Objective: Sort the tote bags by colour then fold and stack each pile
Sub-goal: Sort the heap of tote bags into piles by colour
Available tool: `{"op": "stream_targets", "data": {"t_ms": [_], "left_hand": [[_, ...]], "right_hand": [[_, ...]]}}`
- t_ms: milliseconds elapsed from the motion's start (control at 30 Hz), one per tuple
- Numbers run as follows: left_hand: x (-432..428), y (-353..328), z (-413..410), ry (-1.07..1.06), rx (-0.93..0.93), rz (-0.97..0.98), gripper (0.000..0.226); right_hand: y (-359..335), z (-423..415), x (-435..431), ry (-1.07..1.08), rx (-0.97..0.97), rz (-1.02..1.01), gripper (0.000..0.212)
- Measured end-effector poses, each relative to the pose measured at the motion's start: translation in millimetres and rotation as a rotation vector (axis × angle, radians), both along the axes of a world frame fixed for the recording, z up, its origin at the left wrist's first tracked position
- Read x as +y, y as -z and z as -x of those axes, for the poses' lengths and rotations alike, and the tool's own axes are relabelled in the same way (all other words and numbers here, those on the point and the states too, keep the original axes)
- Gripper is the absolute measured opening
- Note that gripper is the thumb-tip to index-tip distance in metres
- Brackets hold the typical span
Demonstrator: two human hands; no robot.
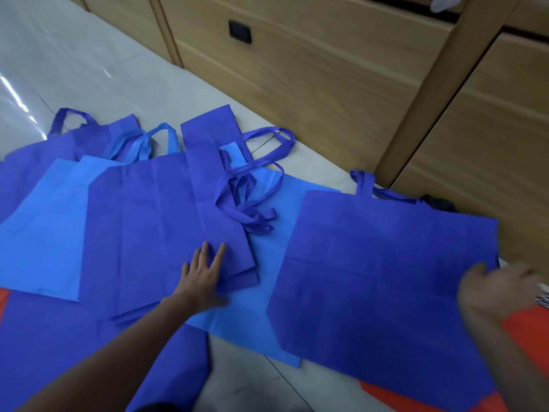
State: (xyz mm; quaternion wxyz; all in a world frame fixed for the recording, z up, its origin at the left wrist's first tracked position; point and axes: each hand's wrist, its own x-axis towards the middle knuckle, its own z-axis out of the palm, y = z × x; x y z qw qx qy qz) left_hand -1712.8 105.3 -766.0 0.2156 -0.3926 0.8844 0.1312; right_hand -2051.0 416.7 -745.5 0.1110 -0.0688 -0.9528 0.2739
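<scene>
Several tote bags lie spread on the tiled floor. A dark blue bag [154,227] in the middle lies flat with my left hand [205,275] resting on its lower right part, fingers straight. A second dark blue bag [383,281] lies at the right; my right hand [496,292], blurred, grips its right edge. Light blue bags [44,230] [261,292] lie partly under the dark ones. More dark blue bags [74,141] [44,346] lie at the far left and near me. An orange bag [528,334] shows under the right bag.
Wooden drawer fronts [326,55] stand along the far side, with a dark handle [239,31]. A dark object [439,202] lies by the cabinet behind the right bag. Glossy tiled floor [59,55] stretches to the upper left. An orange scrap [3,301] shows at the left edge.
</scene>
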Motion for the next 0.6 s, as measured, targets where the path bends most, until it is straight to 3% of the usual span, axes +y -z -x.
{"op": "stream_targets", "data": {"t_ms": [67,133,200,233,367,433,500,600], "left_hand": [[1,4,-7,0.014,0.031,0.041,0.104],[-2,4,-14,0.027,0.137,0.087,0.071],[-3,-1,-17,-0.044,0.311,0.119,0.036],[-3,-7,-16,-0.103,0.408,0.113,0.026],[8,-36,4,-0.173,0.748,-0.07,0.006],[19,-51,21,-0.231,0.845,-0.297,0.004],[28,-61,35,-0.337,0.868,-0.583,0.014],[32,-62,38,-0.406,0.829,-0.726,0.024]], "right_hand": [[0,-36,-24,-0.337,0.106,0.055,0.034],[1,-78,-52,-0.637,0.07,0.152,0.03],[4,-114,-81,-0.855,-0.072,0.285,0.018],[4,-131,-95,-0.917,-0.234,0.371,0.015],[-14,-190,-149,-0.908,-1.023,0.673,0.008],[-18,-206,-166,-0.818,-1.279,0.897,0.035],[-17,-209,-176,-0.719,-1.304,1.099,0.041],[-9,-203,-184,-0.568,-1.05,1.076,0.018]]}}
